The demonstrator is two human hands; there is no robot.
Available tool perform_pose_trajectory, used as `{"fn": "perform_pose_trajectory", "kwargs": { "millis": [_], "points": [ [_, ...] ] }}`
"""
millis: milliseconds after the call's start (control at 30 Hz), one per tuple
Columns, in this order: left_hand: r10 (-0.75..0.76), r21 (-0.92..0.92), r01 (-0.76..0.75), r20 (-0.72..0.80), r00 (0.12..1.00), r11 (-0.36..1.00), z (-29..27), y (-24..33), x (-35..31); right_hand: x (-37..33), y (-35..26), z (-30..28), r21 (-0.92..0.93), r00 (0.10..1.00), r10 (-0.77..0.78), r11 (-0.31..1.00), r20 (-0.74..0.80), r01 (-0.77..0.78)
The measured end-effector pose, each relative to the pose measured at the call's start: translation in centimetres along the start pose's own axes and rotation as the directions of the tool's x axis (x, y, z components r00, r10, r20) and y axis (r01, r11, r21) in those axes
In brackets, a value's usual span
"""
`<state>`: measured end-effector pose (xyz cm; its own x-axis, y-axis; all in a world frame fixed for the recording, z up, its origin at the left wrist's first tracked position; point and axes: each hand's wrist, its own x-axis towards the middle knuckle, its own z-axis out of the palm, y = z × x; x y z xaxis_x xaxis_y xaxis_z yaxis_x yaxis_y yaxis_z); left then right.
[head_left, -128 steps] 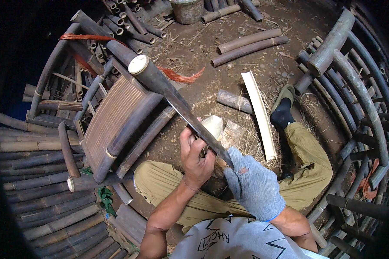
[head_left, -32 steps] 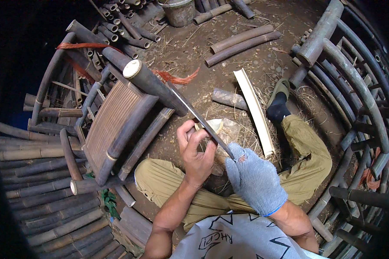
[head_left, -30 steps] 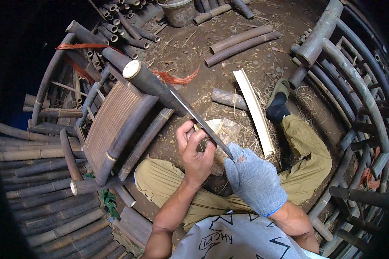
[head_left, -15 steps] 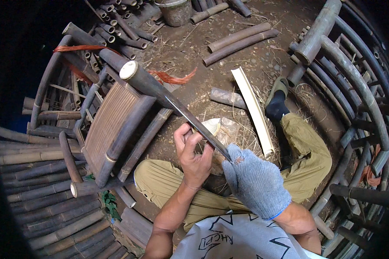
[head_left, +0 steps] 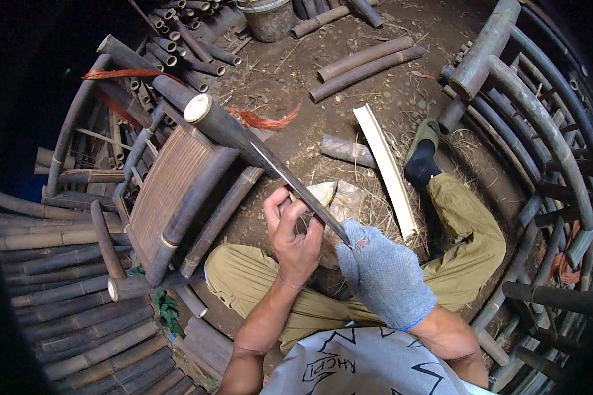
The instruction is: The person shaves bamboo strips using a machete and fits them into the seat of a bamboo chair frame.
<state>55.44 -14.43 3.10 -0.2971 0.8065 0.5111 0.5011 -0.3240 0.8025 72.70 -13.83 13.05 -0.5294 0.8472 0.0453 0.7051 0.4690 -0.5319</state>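
Note:
A long, narrow dark strip (head_left: 301,195) with a shiny edge slants from the rounded end of a bamboo chair post (head_left: 227,128) down to my right hand. I cannot tell whether it is bamboo or a blade. My bare left hand (head_left: 295,238) has its fingers curled up against the strip's middle. My right hand (head_left: 385,276), in a grey knitted glove, is closed round the strip's lower end; the glove hides that end. Below the strip, a pale cut piece (head_left: 323,193) lies on the ground by a round wooden block (head_left: 349,199).
A bamboo chair (head_left: 171,178) with a slatted panel stands at my left, and bamboo frames (head_left: 540,125) at my right. A pale split bamboo length (head_left: 387,174) lies ahead, near my right foot (head_left: 423,155). Farther off are two dark bamboo pieces (head_left: 369,66) and a bucket (head_left: 268,20).
My gloved right hand has shifted very slightly to the left with the strip's lower end. The shine along the strip has moved downward. My left hand stays nearly in place.

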Motion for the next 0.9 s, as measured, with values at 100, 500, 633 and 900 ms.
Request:
{"fn": "perform_pose_trajectory", "kwargs": {
  "millis": [100, 500, 633, 900],
  "points": [
    [0.001, 0.014, -0.001, 0.009, 1.0, 1.0, 0.0, 0.1, 0.1, 0.0, 0.2, 0.4, 0.002, 1.0, 0.002, 1.0, 0.004, -0.002],
    [-0.046, 0.073, 0.046, 0.0, 0.999, 0.996, -1.0, 1.4, 1.1, 0.8, 0.8, 0.9, 0.0, 0.996, -0.07, 0.998, -0.048, 0.07],
    [0.215, 0.197, -0.186, -0.142, 0.966, 0.963, -5.0, 7.1, 7.4, 1.8, 1.3, 0.4, 0.058, 0.987, -0.037, 0.997, -0.155, 0.046],
    [0.641, 0.217, -0.764, 0.435, 0.633, 0.607, -0.9, 13.8, 16.7, 3.5, 2.2, 1.0, -0.088, 0.958, -0.226, 0.973, -0.178, 0.213]
  ]
}}
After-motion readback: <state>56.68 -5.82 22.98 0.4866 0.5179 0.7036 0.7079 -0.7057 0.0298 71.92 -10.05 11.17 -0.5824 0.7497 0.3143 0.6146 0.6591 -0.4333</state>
